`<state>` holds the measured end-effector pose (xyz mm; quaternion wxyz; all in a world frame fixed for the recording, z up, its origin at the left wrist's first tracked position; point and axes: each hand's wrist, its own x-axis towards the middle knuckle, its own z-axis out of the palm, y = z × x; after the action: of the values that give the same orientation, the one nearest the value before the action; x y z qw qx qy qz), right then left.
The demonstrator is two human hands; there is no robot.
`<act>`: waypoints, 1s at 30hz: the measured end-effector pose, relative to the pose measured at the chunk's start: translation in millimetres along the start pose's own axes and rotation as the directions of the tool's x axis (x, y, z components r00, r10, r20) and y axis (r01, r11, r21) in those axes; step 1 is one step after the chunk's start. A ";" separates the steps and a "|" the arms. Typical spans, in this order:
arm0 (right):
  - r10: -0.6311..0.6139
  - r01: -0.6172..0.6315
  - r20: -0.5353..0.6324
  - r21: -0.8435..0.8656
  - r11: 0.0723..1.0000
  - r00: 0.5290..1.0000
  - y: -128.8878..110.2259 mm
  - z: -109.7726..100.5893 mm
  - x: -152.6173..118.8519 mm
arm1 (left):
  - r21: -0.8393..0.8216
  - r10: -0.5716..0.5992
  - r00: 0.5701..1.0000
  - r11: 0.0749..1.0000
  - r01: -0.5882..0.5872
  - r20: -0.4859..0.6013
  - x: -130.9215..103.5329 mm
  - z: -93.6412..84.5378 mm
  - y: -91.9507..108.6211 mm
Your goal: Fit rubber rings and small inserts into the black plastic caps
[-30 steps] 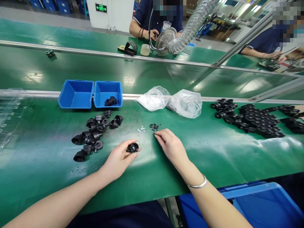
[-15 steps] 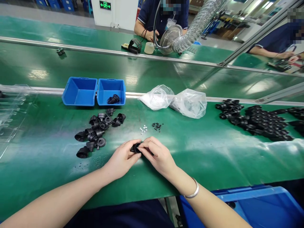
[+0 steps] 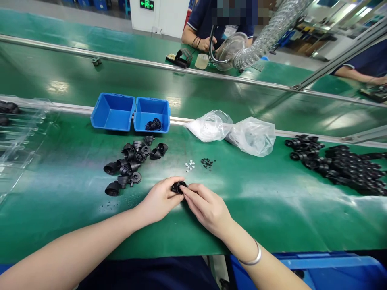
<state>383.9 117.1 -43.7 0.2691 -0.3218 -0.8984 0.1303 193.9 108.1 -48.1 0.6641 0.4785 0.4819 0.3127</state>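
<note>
My left hand (image 3: 159, 200) is closed around a round black plastic fitting (image 3: 178, 187), its open end turned up and toward my right hand. The fingertips of my right hand (image 3: 210, 208) press together at that opening, one reaching into it; whether a small piece is between them is hidden. Just beyond my hands lie a few small white pieces (image 3: 190, 165) and a scatter of tiny black pieces (image 3: 207, 163). To the left, a loose group of similar black plastic fittings (image 3: 133, 157) rests on the green work surface (image 3: 242, 229).
Two blue bins (image 3: 112, 117) stand at the back; the right one holds black rings (image 3: 153, 124). Clear plastic bags (image 3: 254, 137) lie beside them. Black parts (image 3: 341, 165) are heaped at right, clear trays (image 3: 24, 133) at left. Across the bench sits a co-worker (image 3: 199, 24) near a flexible duct (image 3: 269, 36).
The camera view has shifted, so the bench appears further right. My right fingertips have moved deeper into the opening of the fitting, which stays in my left hand.
</note>
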 end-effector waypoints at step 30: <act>-0.055 0.059 0.038 -0.134 0.989 0.998 -2.2 -4.1 -1.2 | -0.194 0.011 0.999 0.981 -0.002 0.044 -1.2 -0.3 7.5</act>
<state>385.8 114.9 -39.9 0.2347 -0.3112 -0.9185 0.0668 193.6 109.8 -40.8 0.7171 0.4202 0.4324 0.3496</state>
